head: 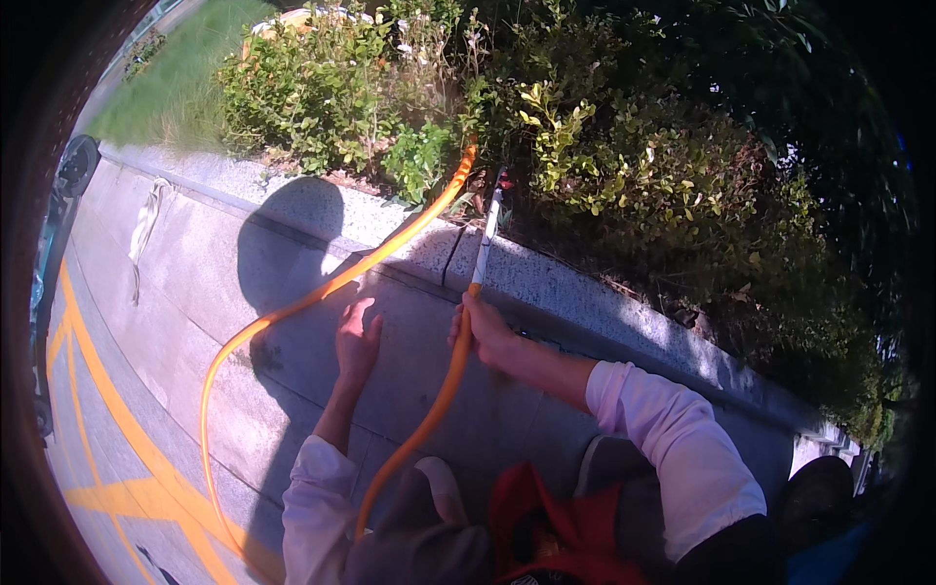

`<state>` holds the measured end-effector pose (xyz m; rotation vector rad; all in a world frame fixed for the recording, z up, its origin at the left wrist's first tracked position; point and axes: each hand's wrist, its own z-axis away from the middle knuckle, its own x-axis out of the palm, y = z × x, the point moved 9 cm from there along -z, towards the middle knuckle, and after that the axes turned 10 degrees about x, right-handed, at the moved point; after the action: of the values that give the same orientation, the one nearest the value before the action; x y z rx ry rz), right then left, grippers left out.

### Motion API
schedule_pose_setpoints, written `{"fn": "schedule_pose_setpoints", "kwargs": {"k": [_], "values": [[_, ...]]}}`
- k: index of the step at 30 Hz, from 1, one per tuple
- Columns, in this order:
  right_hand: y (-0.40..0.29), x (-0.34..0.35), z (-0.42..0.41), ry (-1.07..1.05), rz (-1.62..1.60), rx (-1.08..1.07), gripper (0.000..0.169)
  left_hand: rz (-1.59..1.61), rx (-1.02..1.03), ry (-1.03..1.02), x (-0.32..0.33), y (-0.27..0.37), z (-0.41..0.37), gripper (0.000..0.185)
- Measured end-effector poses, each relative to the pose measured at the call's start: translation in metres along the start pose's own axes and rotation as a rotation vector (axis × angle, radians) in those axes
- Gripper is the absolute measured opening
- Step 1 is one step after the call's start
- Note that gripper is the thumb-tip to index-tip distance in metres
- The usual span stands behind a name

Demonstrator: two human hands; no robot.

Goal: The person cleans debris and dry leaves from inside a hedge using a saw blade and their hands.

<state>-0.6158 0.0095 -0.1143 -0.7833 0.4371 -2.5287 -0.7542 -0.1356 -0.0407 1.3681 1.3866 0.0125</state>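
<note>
My right hand (482, 329) is closed around the end of an orange hose (446, 395), just where a slim white tube (488, 245) joins it. That tube points away over the stone kerb, and a small red part (506, 180) shows near its far tip beside the shrubs. To the left, my left hand (358, 338) hangs above the pavement with fingers apart and holds nothing. Beyond it, an orange hose length (365, 262) runs from the shrub bed over the kerb and curves down across the paving. Whether both lengths belong to one hose cannot be told.
A granite kerb (563, 281) borders leafy shrubs (314, 95) and darker bushes (643, 153). A white cloth strip (148, 227) lies on the pavement at left. Yellow lines (124, 428) mark the ground, and a partly visible wheeled object (73, 167) stands at the left rim.
</note>
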Motion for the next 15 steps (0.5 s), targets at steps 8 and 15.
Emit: {"fn": "schedule_pose_setpoints", "kwargs": {"k": [8,15], "values": [[-0.021,0.010,-0.004,-0.054,-0.071,0.029,0.025,0.001,-0.013,-0.031,0.003,0.003,0.001,0.026],[-0.030,0.022,-0.019,-0.130,-0.176,0.039,0.027,0.005,0.023,-0.048,0.004,0.011,-0.004,0.027]]}}
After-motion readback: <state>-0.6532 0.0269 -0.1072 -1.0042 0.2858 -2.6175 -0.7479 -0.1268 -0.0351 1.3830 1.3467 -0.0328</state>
